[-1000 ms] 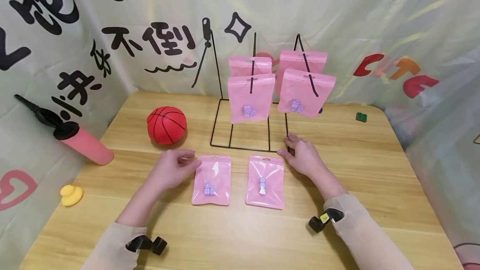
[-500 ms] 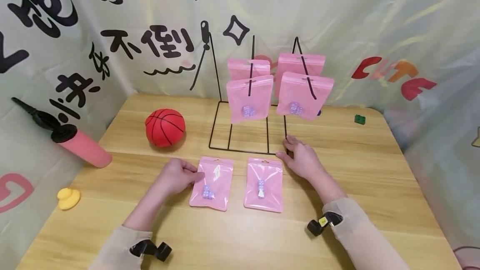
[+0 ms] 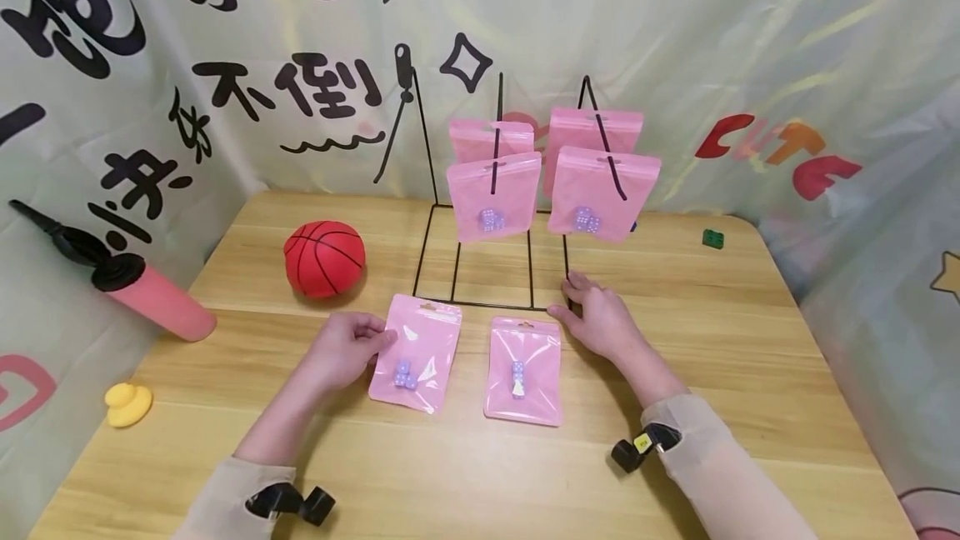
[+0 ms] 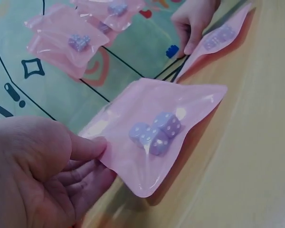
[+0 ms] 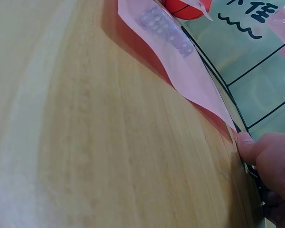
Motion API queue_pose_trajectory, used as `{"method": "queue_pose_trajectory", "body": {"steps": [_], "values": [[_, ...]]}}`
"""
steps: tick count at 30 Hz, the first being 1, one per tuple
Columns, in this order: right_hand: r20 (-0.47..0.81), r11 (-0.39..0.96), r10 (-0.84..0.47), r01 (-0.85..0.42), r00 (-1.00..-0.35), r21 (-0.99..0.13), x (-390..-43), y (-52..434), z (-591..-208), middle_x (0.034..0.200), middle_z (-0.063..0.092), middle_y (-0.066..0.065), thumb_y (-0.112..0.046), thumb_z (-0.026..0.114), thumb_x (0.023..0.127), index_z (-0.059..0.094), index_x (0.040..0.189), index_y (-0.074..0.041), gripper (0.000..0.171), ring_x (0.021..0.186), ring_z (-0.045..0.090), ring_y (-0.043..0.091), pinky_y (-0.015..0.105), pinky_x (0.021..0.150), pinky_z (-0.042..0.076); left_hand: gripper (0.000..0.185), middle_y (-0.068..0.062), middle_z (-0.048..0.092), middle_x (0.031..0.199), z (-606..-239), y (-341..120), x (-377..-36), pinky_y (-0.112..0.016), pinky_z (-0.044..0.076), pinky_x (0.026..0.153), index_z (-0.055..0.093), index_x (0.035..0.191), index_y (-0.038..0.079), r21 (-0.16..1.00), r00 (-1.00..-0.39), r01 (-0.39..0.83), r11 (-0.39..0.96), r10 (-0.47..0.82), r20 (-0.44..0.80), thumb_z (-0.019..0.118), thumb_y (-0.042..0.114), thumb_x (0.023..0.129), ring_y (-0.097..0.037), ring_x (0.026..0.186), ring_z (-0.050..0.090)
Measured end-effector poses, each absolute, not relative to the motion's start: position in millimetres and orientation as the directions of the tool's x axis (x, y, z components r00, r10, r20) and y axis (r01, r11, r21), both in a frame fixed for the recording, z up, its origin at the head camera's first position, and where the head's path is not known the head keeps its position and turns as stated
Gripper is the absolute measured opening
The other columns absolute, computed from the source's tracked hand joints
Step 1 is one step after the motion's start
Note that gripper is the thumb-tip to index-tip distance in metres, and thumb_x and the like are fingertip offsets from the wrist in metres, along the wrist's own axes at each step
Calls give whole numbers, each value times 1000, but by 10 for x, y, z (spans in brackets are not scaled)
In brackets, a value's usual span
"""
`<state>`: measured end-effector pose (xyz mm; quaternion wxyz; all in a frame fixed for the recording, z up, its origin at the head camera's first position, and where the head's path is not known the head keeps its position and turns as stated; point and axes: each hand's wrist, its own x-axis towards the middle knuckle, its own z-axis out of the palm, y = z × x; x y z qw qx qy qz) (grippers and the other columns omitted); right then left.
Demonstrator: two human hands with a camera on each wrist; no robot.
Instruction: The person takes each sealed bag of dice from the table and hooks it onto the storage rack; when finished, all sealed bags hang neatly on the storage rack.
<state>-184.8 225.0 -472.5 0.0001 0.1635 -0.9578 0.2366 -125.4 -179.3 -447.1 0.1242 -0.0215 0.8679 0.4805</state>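
Here my left hand (image 3: 341,348) pinched the left edge of a pink bag (image 3: 415,352) between thumb and fingers, its far end tilted up off the worktop (image 3: 480,457); the left wrist view showed three purple dice (image 4: 154,132) inside it. That bag sat at about seven o'clock from the wire rack (image 3: 491,215), and the grip on it was closed on the film alone. My right hand (image 3: 597,319) rested at the rack's five o'clock corner, thumb and fingers curled around the base wire. A second pink bag (image 3: 522,370) lay flat between my hands, just beside the first, with dice in it too. Four more pink bags (image 3: 553,169) hung on the rack's hooks. A red ball (image 3: 324,258) sat at nine o'clock from the rack, a pink pump (image 3: 150,298) and a yellow duck (image 3: 127,404) farther out that way, and a green block (image 3: 712,238) at three o'clock.
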Motion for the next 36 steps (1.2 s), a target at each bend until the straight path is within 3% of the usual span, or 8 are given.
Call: {"method": "queue_pose_trajectory", "body": {"steps": [7, 16, 30, 36], "values": [[69, 838, -308, -305, -949, -452, -1837, 2250, -4750, 155, 46, 31, -34, 72, 103, 59, 142, 11, 61, 144, 44, 48, 59, 116, 39, 5, -7, 71, 85, -4342, -1791, -1269, -29, 54, 64, 77, 100, 0, 833, -996, 58, 550, 90, 10, 75, 4, 98, -24, 77, 62], [82, 833, -308, -310, -948, -457, -1849, 2283, -4762, 153, 47, 33, -33, 73, 103, 59, 141, 12, 61, 143, 45, 49, 59, 116, 39, 4, -7, 70, 82, -4138, -1810, -1312, -24, 52, 58, 77, 97, 1, 831, -973, 225, 509, 74, 218, 76, 4, 98, -23, 70, 60], [70, 836, -299, -297, -952, -462, -1833, 2283, -4748, 155, 46, 31, -33, 73, 103, 58, 142, 11, 60, 143, 44, 49, 60, 116, 39, 12, -15, 68, 78, -3480, -1872, -1400, -19, 47, 49, 76, 97, -6, 851, -927, 318, 417, -51, 371, 77, 6, 98, -14, 62, 57], [68, 832, -311, -307, -948, -463, -1854, 2257, -4721, 154, 47, 30, -34, 73, 102, 59, 142, 10, 61, 144, 44, 47, 59, 116, 39, 16, 0, 71, 80, -3284, -1936, -1453, -17, 50, 59, 77, 103, -8, 877, -914, 292, 382, -158, 373, 78, 7, 97, -14, 69, 61]]}}
